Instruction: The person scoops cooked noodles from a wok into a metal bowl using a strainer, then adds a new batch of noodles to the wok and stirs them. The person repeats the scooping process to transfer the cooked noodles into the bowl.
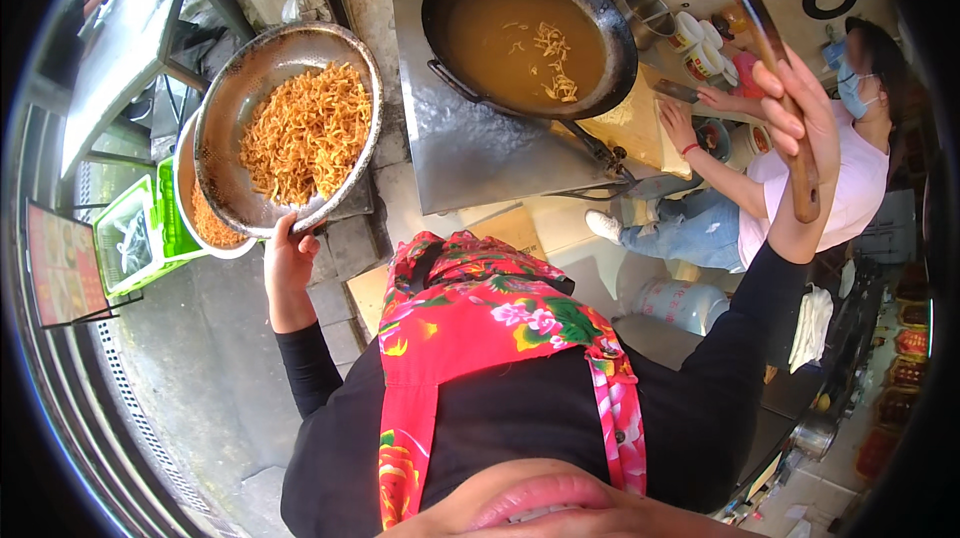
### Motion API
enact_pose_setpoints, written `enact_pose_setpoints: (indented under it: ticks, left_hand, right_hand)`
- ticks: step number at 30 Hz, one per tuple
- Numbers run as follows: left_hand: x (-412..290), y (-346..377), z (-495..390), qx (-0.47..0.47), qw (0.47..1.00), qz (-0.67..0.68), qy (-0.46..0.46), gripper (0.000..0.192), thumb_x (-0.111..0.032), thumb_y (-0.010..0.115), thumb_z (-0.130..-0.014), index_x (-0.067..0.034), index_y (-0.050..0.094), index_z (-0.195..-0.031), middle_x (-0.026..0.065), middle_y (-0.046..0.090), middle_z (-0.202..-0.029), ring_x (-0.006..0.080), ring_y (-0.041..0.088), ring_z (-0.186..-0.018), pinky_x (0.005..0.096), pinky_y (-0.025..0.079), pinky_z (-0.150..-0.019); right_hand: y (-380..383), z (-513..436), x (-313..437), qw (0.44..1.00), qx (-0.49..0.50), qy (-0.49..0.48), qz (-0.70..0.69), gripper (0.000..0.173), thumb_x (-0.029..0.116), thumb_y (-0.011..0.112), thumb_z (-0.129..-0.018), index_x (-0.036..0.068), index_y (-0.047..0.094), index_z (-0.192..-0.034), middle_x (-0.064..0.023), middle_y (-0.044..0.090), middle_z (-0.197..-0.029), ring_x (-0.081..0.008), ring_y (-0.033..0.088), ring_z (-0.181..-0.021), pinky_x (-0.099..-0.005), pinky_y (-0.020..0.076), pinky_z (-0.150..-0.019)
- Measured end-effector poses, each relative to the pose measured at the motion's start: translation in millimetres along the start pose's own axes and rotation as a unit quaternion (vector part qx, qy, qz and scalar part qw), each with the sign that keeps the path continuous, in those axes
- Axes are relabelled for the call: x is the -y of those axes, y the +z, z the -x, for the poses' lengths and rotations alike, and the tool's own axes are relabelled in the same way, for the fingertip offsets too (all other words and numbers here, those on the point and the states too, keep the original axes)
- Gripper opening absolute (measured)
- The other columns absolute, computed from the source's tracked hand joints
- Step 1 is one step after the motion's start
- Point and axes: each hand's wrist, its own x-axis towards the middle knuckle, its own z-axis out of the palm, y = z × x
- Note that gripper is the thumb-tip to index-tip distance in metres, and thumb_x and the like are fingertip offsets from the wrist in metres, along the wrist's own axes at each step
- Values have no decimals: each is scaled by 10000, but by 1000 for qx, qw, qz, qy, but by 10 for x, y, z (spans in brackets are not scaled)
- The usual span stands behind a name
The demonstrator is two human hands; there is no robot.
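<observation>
My left hand [291, 260] grips the near rim of a perforated metal colander [225, 110] that is tilted and holds fried golden-brown strips [307, 133]. Under the colander, on its left, is a pale basin [185, 163] with more orange-brown bits. My right hand [802, 114] is raised at the right, closed around the wooden handle [805, 185] of a long metal-shafted utensil; its far end is out of view. Ahead of me a large black wok [457, 20] holds brown oil [502, 50] with several pale strips [553, 43] floating towards its right side.
A metal worktop [465, 148] carries the wok. To the right a masked co-worker [817, 170] holds a cleaver [676, 90] over a wooden board [637, 125]. Tubs [703, 60] and a metal pot [649, 17] stand beyond. A green crate [135, 238] and signboard [66, 264] are at the left.
</observation>
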Motion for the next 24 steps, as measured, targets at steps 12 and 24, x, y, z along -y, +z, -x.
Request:
enact_pose_setpoints:
  ticks: [12, 24]
  left_hand:
    - [135, -6, -59, 61, 997, -36, -2, 216, -233, 472, -939, -35, 557, -938, 173, 686, -808, 81, 405, -432, 236, 361, -445]
    - [-36, 514, -229, 61, 994, -90, 12, 135, -193, 495, -921, -72, 514, -979, 91, 667, -803, 73, 466, -488, 217, 395, -486]
  right_hand:
    - [-41, -226, -1258, 966, -35, 243, -84, 255, 136, 453, -981, 97, 452, -1233, -13, 493, -807, -8, 401, -510, -137, 348, -393]
    - [962, -329, -990, 982, 105, 106, 116, 636, 93, 568, -910, 83, 250, -1461, -47, 530, -808, -70, 466, -483, -208, 396, -396]
